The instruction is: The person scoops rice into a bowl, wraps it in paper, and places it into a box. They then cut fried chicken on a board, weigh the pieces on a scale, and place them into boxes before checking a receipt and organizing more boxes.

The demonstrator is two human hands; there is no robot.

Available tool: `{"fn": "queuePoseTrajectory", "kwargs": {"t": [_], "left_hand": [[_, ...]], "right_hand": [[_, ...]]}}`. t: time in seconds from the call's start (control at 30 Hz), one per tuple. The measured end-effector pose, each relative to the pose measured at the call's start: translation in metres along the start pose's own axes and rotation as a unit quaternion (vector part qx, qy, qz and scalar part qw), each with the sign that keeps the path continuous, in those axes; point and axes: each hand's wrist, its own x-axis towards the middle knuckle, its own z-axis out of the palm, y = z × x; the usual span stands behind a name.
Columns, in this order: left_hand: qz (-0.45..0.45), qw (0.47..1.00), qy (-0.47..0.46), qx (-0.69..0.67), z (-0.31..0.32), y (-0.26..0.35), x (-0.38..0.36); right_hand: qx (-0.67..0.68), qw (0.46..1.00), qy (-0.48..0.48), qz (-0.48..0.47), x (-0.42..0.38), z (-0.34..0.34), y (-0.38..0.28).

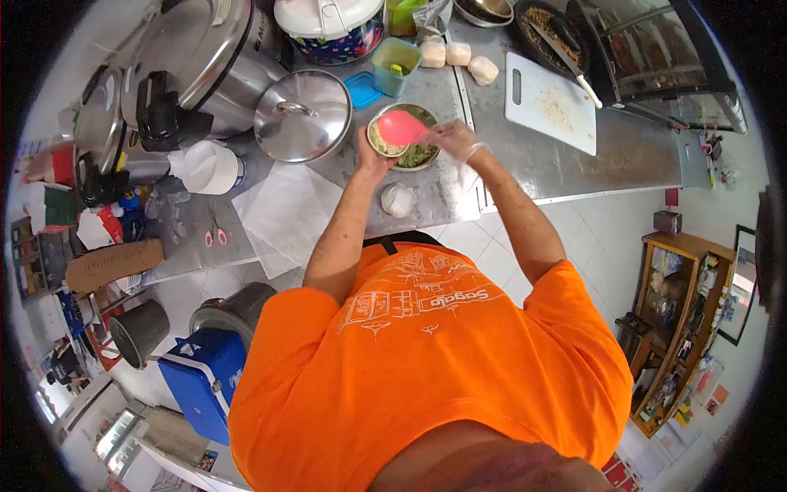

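My left hand [375, 159] is closed around a small round bowl [376, 141] of pale food and holds it over the rim of a metal mixing bowl [425, 112]. In my right hand [457, 142], which wears a clear plastic glove, is a pink serving spoon [401, 128]. The spoon's head is above the small bowl and covers part of its contents. Greenish chopped food [418, 156] lies in the metal bowl, partly hidden by my hands. Close to the table's front edge sits a whitish plastic-wrapped ball [398, 199].
White paper sheets [287, 209] and a steel lid [302, 116] lie to the left, near large pots [238, 90]. Behind the bowls stand a green plastic container [395, 67] and pale dough-like pieces [457, 55]. On the right are a cutting board [551, 102] and a knife [566, 59] across a dark pan.
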Motion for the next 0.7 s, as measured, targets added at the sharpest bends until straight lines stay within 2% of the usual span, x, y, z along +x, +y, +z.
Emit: {"fn": "queuePoseTrajectory", "kwargs": {"t": [0.03, 0.07, 0.1, 0.13, 0.17, 0.2, 0.23, 0.27, 0.37, 0.43, 0.5, 0.57, 0.6, 0.7], "left_hand": [[0.000, 1.000, 0.000, 0.003, -0.006, 0.000, 0.000], [0.100, 0.994, 0.039, -0.008, -0.013, -0.003, 0.000], [0.197, 0.977, 0.080, -0.020, -0.020, -0.008, -0.001], [0.252, 0.959, 0.125, -0.037, -0.026, -0.012, 0.000], [0.251, 0.959, 0.125, -0.037, -0.027, -0.016, 0.001], [0.262, 0.948, 0.152, -0.098, -0.023, -0.021, 0.004], [0.274, 0.931, 0.179, -0.160, -0.018, -0.024, 0.008], [0.316, 0.914, 0.207, -0.149, -0.023, -0.034, 0.027], [0.283, 0.920, 0.218, -0.161, -0.013, -0.039, 0.040], [0.294, 0.916, 0.204, -0.181, 0.002, -0.031, 0.034], [0.281, 0.921, 0.227, -0.147, -0.001, -0.031, 0.036], [0.279, 0.920, 0.228, -0.153, -0.005, -0.037, 0.041], [0.282, 0.919, 0.247, -0.124, 0.001, -0.038, 0.039], [0.285, 0.916, 0.273, -0.077, 0.027, -0.036, 0.032]], "right_hand": [[-0.043, 0.995, -0.001, -0.086, 0.001, -0.011, -0.004], [0.007, 0.997, 0.072, 0.039, 0.013, -0.011, -0.009], [0.007, 0.997, 0.070, 0.040, 0.012, -0.011, -0.009], [-0.228, 0.969, 0.093, -0.017, 0.011, -0.012, -0.008], [-0.449, 0.883, 0.113, -0.074, 0.003, -0.015, -0.024], [-0.517, 0.844, 0.081, -0.118, 0.013, -0.005, -0.008], [-0.517, 0.843, 0.083, -0.118, 0.020, 0.009, 0.009], [-0.519, 0.838, 0.106, -0.133, 0.024, 0.023, 0.015], [-0.527, 0.825, 0.127, -0.159, 0.038, 0.051, 0.025], [-0.562, 0.814, -0.008, -0.145, 0.036, 0.034, -0.012], [-0.546, 0.831, 0.006, -0.109, 0.027, 0.014, -0.044], [-0.563, 0.825, -0.032, -0.035, 0.029, 0.004, -0.059], [-0.529, 0.848, -0.019, 0.037, 0.030, 0.013, -0.053], [-0.528, 0.846, -0.059, 0.053, 0.015, 0.021, -0.049]]}}
